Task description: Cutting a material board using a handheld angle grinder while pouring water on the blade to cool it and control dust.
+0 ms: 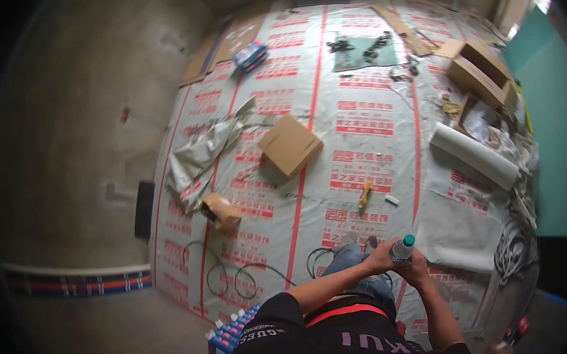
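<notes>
A clear plastic bottle with a teal cap [402, 249] is held upright in front of my body, a little right of centre. My left hand [383, 260] is closed round it from the left, and my right hand [413, 270] grips it from the right, close against the other. My fingers partly hide the bottle's body. Below them show my jeans and dark top. Beyond the hands, a small yellow-and-black tool [365, 195] lies on the printed floor sheeting [290, 78] beside a small white object [391, 200].
Cardboard boxes [289, 144], crumpled sheeting [196, 153], a white roll [473, 157], coiled cables [509, 253] and a blue pack [250, 56] lie around. Loose black cable loops spread near my legs. A wall stands left, a green board [549, 125] right. A red-and-black tool [519, 331] shows at lower right.
</notes>
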A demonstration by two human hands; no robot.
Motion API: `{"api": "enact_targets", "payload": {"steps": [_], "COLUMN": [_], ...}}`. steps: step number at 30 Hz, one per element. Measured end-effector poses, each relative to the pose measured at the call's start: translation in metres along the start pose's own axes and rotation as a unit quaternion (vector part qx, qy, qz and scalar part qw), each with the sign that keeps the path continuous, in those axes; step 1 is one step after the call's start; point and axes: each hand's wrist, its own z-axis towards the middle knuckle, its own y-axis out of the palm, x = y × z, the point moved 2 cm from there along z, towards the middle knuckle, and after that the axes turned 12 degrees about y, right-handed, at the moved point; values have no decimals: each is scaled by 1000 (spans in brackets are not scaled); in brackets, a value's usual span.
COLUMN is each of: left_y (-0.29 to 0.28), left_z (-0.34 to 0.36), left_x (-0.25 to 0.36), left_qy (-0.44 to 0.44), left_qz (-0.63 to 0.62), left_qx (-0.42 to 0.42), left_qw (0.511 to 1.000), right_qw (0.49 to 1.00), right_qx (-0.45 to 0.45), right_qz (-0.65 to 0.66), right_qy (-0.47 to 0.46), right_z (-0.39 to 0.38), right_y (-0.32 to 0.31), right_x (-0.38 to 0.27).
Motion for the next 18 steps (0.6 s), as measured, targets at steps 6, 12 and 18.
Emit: {"api": "enact_targets", "payload": {"steps": [6,12,18], "left_y": [45,131,271], "left_z": [84,123,109], "left_x": [-1,27,26], "left_qy": [119,121,227], "left_qz": [53,188,190], "left_qx": [-233,-434,-592], "left_qw": [964,873,749], "right_qw": [976,871,681], "right_qx": [93,403,597], "right_qz": [45,116,54], "right_qy": [193,256,420], "right_z": [-82,-145,-244], "right_y": [-75,-106,-84], "right_x": [20,-12,26]}}
